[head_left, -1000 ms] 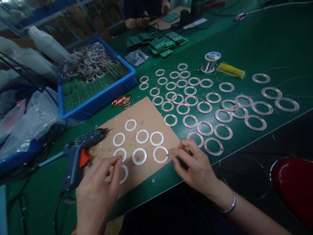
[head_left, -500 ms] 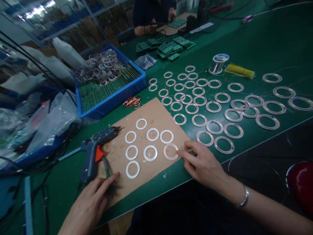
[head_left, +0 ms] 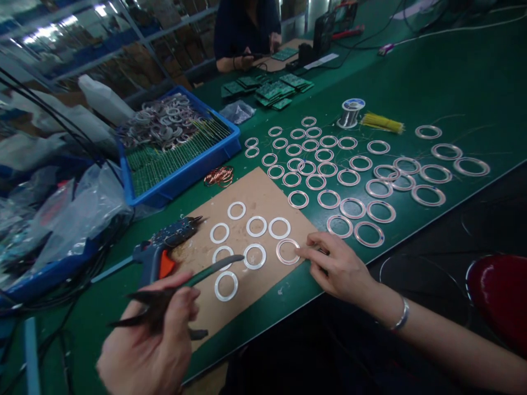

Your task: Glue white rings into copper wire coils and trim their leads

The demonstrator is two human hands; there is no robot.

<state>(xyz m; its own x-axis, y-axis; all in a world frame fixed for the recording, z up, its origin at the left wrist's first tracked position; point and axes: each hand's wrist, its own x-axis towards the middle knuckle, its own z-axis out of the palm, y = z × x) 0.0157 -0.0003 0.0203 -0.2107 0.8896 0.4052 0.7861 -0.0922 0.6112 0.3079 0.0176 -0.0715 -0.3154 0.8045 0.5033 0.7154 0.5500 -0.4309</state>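
My left hand [head_left: 158, 334] is wrapped round the dark head of a pair of pliers, raised over the left of a brown board [head_left: 263, 192]. One green plier handle [head_left: 214, 270] points right across the board. My right hand [head_left: 341, 266] has its fingertips closed at the right edge of a copper wire coil ring [head_left: 284, 258] on the board's corner; the exact grip is partly hidden. Several white rings [head_left: 254, 256] lie flat beside that coil. Left of them rests a blue glue gun [head_left: 151, 262] with an orange trigger.
Several copper coil rings [head_left: 353, 208] spread over the green table [head_left: 411, 82]. A solder spool [head_left: 351, 113] and yellow wires [head_left: 382, 123] stand behind. A blue tray [head_left: 187, 171] holds circuit boards and rings. Across the table, a person [head_left: 247, 33] works near stacked green boards [head_left: 275, 90].
My left hand has picked up the pliers from beside the glue gun and lifted them. My right hand stays at the same coil. The view has shifted slightly.
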